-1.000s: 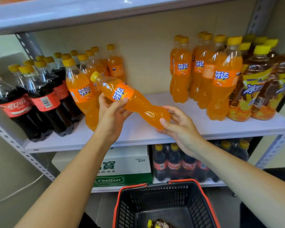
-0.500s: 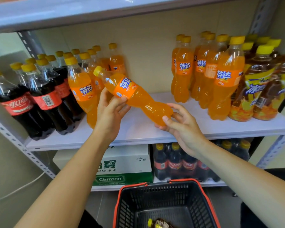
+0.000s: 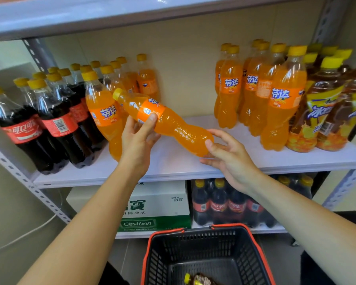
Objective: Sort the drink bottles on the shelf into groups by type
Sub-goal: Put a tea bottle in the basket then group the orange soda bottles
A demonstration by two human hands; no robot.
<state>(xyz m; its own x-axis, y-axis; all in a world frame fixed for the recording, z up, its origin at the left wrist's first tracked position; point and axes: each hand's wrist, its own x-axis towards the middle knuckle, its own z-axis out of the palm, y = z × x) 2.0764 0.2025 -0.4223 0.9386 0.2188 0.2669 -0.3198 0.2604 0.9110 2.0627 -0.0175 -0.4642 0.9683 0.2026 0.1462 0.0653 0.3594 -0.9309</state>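
1. the fanta bottle (image 3: 162,120) is in the air, tilted, over the bare middle of the shelf (image 3: 173,163), cap to the left; left hand (image 3: 139,140) fingers wrapped round its label; right hand (image 3: 228,159) fingers loose and spread, thumb touching its base.
2. seemingly done: cola bottles (image 3: 29,128) grouped far left; iced tea bottles (image 3: 321,112) far right.
3. likely left: fanta stands in two clusters, the left cluster (image 3: 105,112) beside the cola, the right cluster (image 3: 275,95) beside the tea, well apart; they probably need merging.
4. hidden: back rows sit behind front ones; the far-right tea is cut off; one bottle in the basket (image 3: 253,249) is half out of frame, type unclear.
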